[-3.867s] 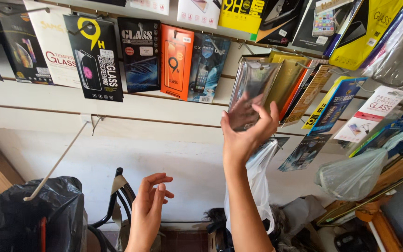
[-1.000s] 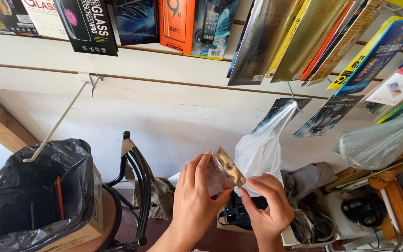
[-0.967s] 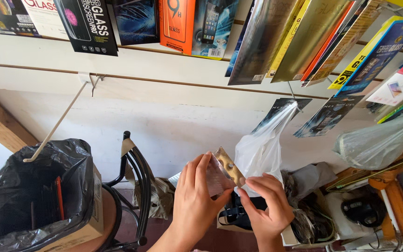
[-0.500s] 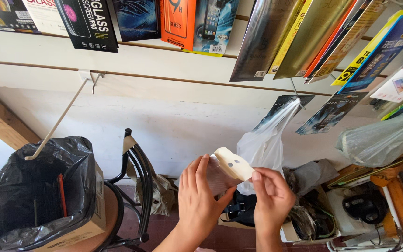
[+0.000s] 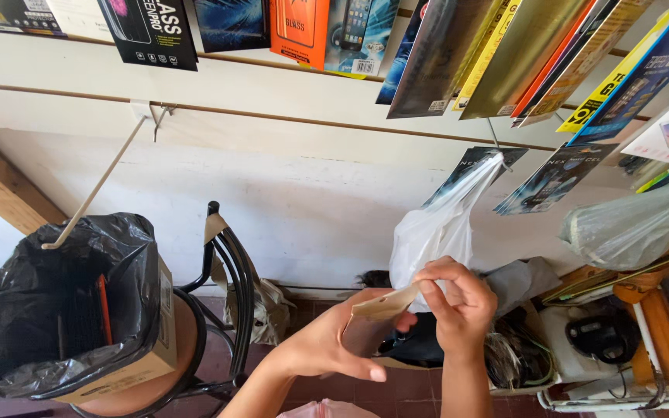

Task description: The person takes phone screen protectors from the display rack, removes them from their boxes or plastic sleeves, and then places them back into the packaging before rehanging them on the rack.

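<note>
Both my hands hold a small flat packet (image 5: 377,310), brown card on one side with a clear sleeve, low in the middle of the view. My left hand (image 5: 334,340) cups it from below, fingers spread under it. My right hand (image 5: 458,302) pinches its upper right corner between thumb and fingertips. Just behind my hands a white plastic bag (image 5: 439,224) hangs from a wall hook.
Packaged screen protectors (image 5: 296,27) hang in rows on the wall above. A bare metal hook (image 5: 102,182) sticks out at left. A box lined with a black bin bag (image 5: 71,302) sits on a round stool (image 5: 218,310). Cluttered shelves and another plastic bag (image 5: 629,220) stand at right.
My hands came down from the hanging packets with one packet. Over the last second the packet has tipped flatter and my right hand has moved onto its corner.
</note>
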